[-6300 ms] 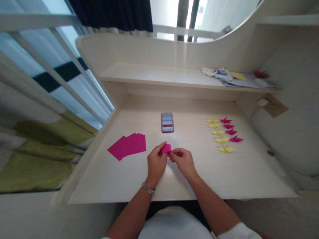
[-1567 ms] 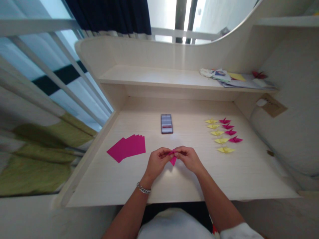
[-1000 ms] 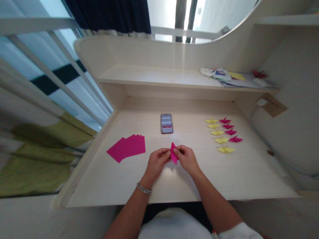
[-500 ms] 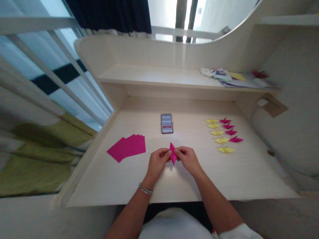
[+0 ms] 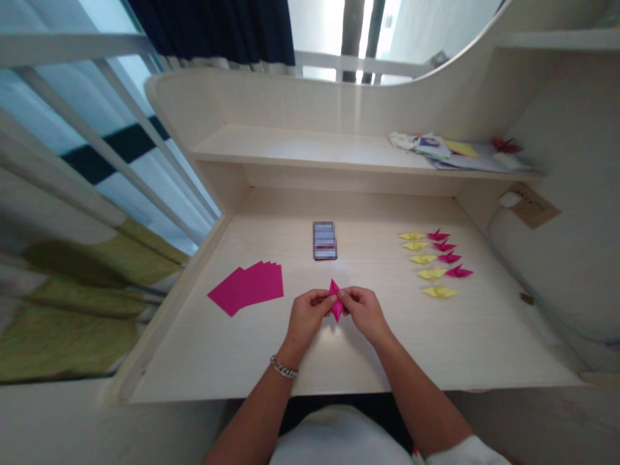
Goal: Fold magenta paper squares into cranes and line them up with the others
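Observation:
A folded pink paper [image 5: 336, 310], diamond-shaped with a point at each end, is held just above the desk near its front. My left hand [image 5: 307, 313] pinches its left side between thumb and fingers. On the right side, my right hand [image 5: 364, 311] grips it the same way, with the thumb tips close together over the middle. The fingers partly hide the paper's centre. A fan of flat pink paper sheets [image 5: 249, 289] lies to the left of my hands. To the right stand folded yellow paper pieces [image 5: 440, 292] and folded pink paper pieces [image 5: 458, 272] in two columns.
A phone [image 5: 324, 241] lies on the desk [image 5: 232, 361] beyond my hands. Papers [image 5: 460, 155] rest on the raised shelf [image 5: 300, 148] at the back. A cable [image 5: 513, 271] runs down the right wall from a socket [image 5: 530, 205]. Railings and curtains border the left side.
Both hands and the folded pink paper have shifted very slightly toward me. The grip stays the same, and the other things on the desk have not moved.

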The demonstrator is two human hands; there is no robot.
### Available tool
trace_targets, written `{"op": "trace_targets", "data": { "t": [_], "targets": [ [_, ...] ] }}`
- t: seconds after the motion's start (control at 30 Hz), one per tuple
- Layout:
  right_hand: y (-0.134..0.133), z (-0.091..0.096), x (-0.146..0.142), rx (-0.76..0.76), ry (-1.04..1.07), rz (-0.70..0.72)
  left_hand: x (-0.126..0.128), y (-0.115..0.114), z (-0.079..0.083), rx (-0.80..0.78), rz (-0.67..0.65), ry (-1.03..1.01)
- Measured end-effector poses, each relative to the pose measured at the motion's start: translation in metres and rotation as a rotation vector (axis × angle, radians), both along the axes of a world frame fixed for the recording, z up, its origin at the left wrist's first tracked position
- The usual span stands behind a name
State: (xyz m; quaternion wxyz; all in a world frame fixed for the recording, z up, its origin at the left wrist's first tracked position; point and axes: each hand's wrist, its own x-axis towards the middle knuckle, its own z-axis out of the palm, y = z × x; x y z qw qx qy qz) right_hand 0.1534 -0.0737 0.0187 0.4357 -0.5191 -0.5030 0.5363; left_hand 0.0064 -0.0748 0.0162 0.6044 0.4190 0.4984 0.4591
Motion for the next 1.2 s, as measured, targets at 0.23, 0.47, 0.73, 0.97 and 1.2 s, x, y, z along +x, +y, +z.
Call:
{"op": "trace_targets", "data": {
  "t": [0.23, 0.47, 0.73, 0.97, 1.2],
  "targets": [
    [0.003, 0.011, 0.009, 0.135, -0.112, 0.024, -0.001, -0.002, 0.005, 0.001, -0.093, 0.011],
    [0.007, 0.010, 0.010, 0.037, 0.025, 0.013, 0.001, -0.004, 0.015, 0.009, -0.160, 0.053],
    [0.006, 0.017, 0.011, 0.002, 0.024, 0.032, 0.000, -0.005, 0.017, 0.064, -0.203, 0.112],
    [0.003, 0.026, 0.008, -0.013, 0.101, 0.011, -0.002, -0.006, 0.024, 0.045, -0.214, 0.109],
    [0.005, 0.024, 0.005, -0.037, 0.229, -0.089, -0.003, -0.004, 0.029, 0.041, -0.257, 0.099]
  ]
}}
